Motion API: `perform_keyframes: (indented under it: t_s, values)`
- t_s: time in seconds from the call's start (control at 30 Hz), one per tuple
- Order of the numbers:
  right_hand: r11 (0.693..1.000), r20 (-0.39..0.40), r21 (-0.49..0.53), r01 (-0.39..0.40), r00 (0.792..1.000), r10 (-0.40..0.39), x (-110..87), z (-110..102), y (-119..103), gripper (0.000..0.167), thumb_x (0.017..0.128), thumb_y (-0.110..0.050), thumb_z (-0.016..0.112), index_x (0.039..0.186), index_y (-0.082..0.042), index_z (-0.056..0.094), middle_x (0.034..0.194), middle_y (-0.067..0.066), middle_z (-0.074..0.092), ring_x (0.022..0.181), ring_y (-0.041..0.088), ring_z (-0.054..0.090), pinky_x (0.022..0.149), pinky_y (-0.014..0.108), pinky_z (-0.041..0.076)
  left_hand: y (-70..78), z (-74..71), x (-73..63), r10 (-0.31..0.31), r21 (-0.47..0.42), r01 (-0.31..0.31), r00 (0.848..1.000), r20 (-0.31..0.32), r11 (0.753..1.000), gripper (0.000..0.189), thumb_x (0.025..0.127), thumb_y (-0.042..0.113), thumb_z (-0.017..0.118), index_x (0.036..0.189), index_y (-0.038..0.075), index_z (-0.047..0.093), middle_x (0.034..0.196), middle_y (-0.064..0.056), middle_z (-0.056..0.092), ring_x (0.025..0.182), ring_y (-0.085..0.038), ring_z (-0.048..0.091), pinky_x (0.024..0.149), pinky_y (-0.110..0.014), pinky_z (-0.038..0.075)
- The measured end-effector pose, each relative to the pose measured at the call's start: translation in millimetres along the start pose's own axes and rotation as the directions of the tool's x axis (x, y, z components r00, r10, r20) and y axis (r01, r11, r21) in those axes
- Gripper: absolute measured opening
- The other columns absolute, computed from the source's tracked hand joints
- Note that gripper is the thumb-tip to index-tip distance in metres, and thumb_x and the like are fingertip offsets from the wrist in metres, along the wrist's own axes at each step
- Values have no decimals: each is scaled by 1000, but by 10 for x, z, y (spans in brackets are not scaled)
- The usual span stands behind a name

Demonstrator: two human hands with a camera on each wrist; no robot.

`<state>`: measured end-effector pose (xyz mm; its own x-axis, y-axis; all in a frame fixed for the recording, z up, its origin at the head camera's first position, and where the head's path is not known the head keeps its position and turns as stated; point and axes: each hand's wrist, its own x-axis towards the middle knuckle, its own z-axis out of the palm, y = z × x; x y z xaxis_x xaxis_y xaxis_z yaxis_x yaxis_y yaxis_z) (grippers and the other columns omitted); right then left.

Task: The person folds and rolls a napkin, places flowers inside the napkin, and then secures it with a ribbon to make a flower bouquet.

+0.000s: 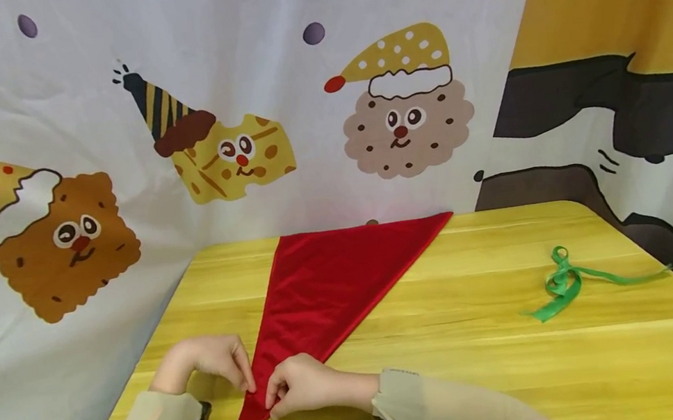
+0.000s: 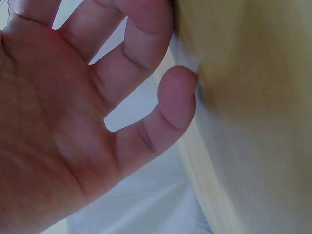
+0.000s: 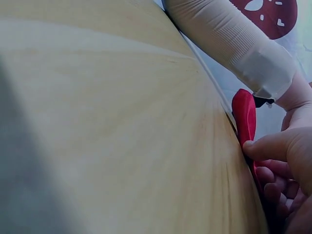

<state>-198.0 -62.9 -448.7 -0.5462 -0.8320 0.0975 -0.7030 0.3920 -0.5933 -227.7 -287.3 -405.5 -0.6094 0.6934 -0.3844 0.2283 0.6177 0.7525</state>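
Note:
A red triangular scarf (image 1: 327,288) lies on the wooden table, its narrow corner toward the near side. At that corner's right edge, my right hand (image 1: 307,385) pinches the cloth between thumb and fingers. In the right wrist view, the thumb presses against the red scarf (image 3: 244,117), part of which stands up off the tabletop. My left hand (image 1: 212,358) reaches down at the scarf's left edge, fingertips touching it; whether they pinch it is hidden. Its outer fingers curl against the table in the left wrist view, where thumb and index tip are out of sight.
A green ribbon (image 1: 563,284), looped and knotted, lies on the right of the wooden table (image 1: 458,377). Behind the table hangs a white cloth backdrop (image 1: 264,30) printed with cartoon biscuits and cheese. The scarf's far edge reaches the table's back edge.

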Motion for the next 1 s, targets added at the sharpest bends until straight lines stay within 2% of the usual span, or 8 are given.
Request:
perform_keyframes:
  t_s: [0.07,0.2,0.37,0.53,0.63,0.77,0.83,1.0]
  values:
    - [1000,-1,-17,19,1000,-19,1,5,-15,5,76,-19,80,79,-21,76,64,-20,51,60,-12,45,57,7,39,0,1,-28,-2,-10,2,1000,0,1000,12,75,-1,71,84,2,78,77,-6,72,60,-2,36,53,-18,28]
    - [998,-29,-45,35,999,-36,-10,13,-30,3,77,-21,79,78,-22,76,69,-21,51,64,-13,45,60,6,39,3,1,-54,0,-13,0,1000,7,1000,12,76,-2,70,85,1,78,77,-6,72,59,-2,35,53,-18,28]
    - [998,-85,60,-16,996,21,-45,21,8,8,80,-16,76,77,-21,70,67,-22,54,66,-12,48,63,8,41,25,-15,-46,30,-18,-29,999,36,999,15,78,-5,70,90,-1,77,85,-6,73,63,-1,42,57,-16,35]
    - [975,-120,214,-60,989,88,-52,20,61,12,81,-12,74,76,-19,66,65,-21,55,62,-9,48,61,11,43,22,-60,-60,84,-68,-78,992,91,995,19,77,-5,70,96,-5,75,91,-6,73,70,-1,53,64,-17,45]
    - [945,-128,315,-92,982,138,-50,29,81,12,82,-9,73,76,-17,65,65,-17,56,57,-5,49,57,14,44,-21,-74,-79,166,-86,-159,982,91,984,21,77,-5,70,97,-6,74,96,-2,71,78,-2,57,70,-20,48]
    - [885,-114,450,-115,976,185,-35,33,92,10,83,-6,70,77,-12,65,65,-12,57,53,-1,51,53,17,46,-67,-109,-117,265,-72,-259,960,91,963,16,79,0,72,94,-5,74,100,3,68,89,-6,59,78,-27,50]
    - [847,-109,518,-117,973,201,-24,31,98,8,84,-5,69,78,-9,65,65,-10,57,54,1,53,54,18,47,-73,-125,-130,279,-73,-273,955,95,959,15,80,3,73,93,-3,74,102,2,67,92,-8,59,79,-29,50]
    - [762,-97,635,-131,964,247,-14,10,124,3,83,-1,66,81,-3,64,68,-6,58,56,6,54,55,19,47,-47,-140,-110,275,-74,-269,957,89,960,17,82,7,73,99,4,75,112,0,66,99,-11,60,76,-30,52]
